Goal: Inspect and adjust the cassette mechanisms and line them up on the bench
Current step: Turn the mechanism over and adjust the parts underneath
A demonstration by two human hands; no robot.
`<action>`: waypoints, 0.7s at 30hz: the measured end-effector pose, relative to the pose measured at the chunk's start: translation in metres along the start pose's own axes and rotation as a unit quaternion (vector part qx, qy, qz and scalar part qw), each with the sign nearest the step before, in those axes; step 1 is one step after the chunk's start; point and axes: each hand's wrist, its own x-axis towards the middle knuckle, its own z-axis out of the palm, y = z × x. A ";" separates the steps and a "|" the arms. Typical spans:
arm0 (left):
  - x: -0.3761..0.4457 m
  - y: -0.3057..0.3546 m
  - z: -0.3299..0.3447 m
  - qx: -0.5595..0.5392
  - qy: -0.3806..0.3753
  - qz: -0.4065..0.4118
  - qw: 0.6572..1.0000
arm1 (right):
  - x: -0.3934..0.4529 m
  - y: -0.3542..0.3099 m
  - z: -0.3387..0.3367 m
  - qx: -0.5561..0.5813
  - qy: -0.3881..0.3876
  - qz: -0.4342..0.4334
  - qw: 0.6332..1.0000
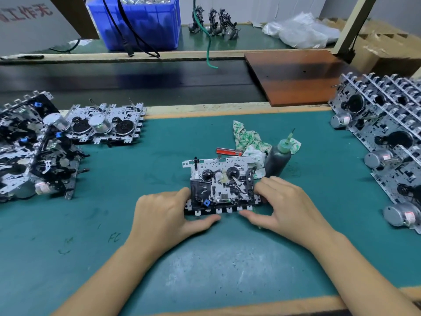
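cassette mechanism | silver-black chassis, flat | mid-mat, reels up, between both hands

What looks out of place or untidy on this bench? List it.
The mechanisms on the left lie in a jumbled, overlapping heap, unlike the ordered rows on the right. A crumpled rag lies loose beside the dark bottle. No spill shows.

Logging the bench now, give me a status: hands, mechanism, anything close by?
Left hand and right hand grip the cassette mechanism by its ends. Flat on green mat. Oil bottle, rag just behind.
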 end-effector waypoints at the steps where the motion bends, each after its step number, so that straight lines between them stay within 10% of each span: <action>1: 0.000 0.001 0.001 -0.001 0.008 0.002 1.000 | 0.001 -0.001 0.001 0.000 0.004 0.001 1.000; 21: 0.000 0.010 0.007 0.018 0.041 -0.066 0.997 | -0.001 -0.006 0.003 0.102 0.012 0.013 0.995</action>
